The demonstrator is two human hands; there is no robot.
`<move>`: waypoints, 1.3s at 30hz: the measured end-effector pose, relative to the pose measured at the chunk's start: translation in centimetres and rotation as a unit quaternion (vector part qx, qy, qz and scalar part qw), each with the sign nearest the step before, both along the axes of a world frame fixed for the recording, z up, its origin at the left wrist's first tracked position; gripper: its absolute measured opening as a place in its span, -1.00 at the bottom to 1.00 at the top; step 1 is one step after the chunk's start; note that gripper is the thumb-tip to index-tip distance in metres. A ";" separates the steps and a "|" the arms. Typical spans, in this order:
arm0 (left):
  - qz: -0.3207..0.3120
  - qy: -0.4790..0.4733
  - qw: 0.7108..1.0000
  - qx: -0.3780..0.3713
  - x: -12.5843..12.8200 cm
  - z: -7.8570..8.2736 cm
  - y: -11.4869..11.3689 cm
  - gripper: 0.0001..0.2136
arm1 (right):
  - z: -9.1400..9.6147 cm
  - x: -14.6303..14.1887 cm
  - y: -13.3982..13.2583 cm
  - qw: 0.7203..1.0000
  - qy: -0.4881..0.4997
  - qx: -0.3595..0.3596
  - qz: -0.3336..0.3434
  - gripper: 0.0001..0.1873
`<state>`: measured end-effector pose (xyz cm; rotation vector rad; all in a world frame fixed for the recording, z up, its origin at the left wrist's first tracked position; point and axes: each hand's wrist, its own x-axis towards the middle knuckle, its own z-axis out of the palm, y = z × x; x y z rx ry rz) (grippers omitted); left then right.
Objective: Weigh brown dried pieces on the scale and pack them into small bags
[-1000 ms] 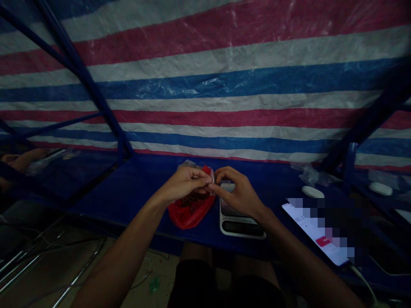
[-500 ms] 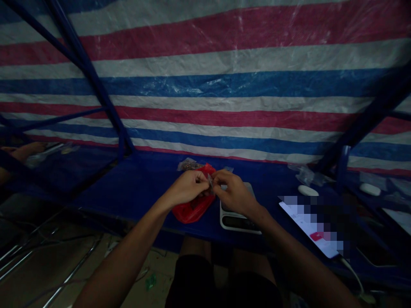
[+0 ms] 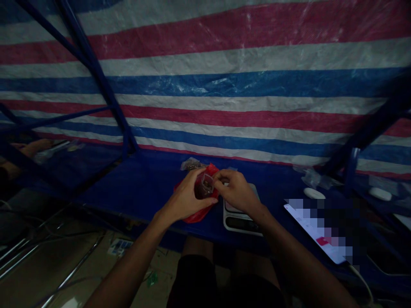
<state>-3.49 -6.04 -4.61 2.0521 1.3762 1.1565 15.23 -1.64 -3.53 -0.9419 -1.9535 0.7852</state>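
A small clear plastic bag (image 3: pixel 205 184) with brownish bits in it hangs over the red plastic bag (image 3: pixel 196 216) on the blue bench. My right hand (image 3: pixel 236 188) pinches the small bag's edge between thumb and fingers, just above a white digital scale (image 3: pixel 228 222). To its left, my left hand (image 3: pixel 188 194) is spread in a wide C, thumb and fingers apart around the small bag. Whether those fingers touch it, I cannot tell. Behind the red bag lies another clear bag (image 3: pixel 192 164) with brownish contents.
A tablet (image 3: pixel 316 235) with a cable lies at the right, near a white oval object (image 3: pixel 314 193) and crumpled clear bags (image 3: pixel 310 177). Blue metal posts (image 3: pixel 104 85) stand before a striped tarp (image 3: pixel 224 85). Another person's hand (image 3: pixel 38 147) is at far left.
My left hand has gone from pinching the small bag to spreading open around it. The small bag now shows its face, and my right hand keeps its pinch. The view shifted slightly.
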 end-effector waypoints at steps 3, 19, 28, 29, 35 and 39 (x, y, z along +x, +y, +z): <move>-0.001 -0.039 0.999 -0.024 0.2 -1.1 0.1 -0.59 | 0.2 -0.5 0.1 0.998 0.013 -0.052 0.024 -0.84; -0.025 0.400 0.909 -0.116 -2.1 2.8 4.3 -0.86 | -3.2 6.2 9.0 0.982 0.123 -0.101 -0.100 -0.79; -0.028 0.581 0.808 -0.095 0.2 4.4 6.3 -0.79 | -6.8 7.9 9.9 0.984 0.101 -0.100 -0.111 -0.77; -0.032 0.601 0.793 -0.095 0.3 4.6 6.3 -0.77 | -6.9 8.0 9.9 0.984 0.097 -0.101 -0.111 -0.77; -0.043 0.654 0.749 -0.094 0.1 5.4 6.1 -0.64 | -7.2 8.3 10.1 0.985 0.081 -0.102 -0.111 -0.78; -0.038 0.650 0.751 -0.110 -0.7 5.1 5.9 -0.51 | -7.4 8.4 10.0 0.987 0.068 -0.095 -0.114 -0.78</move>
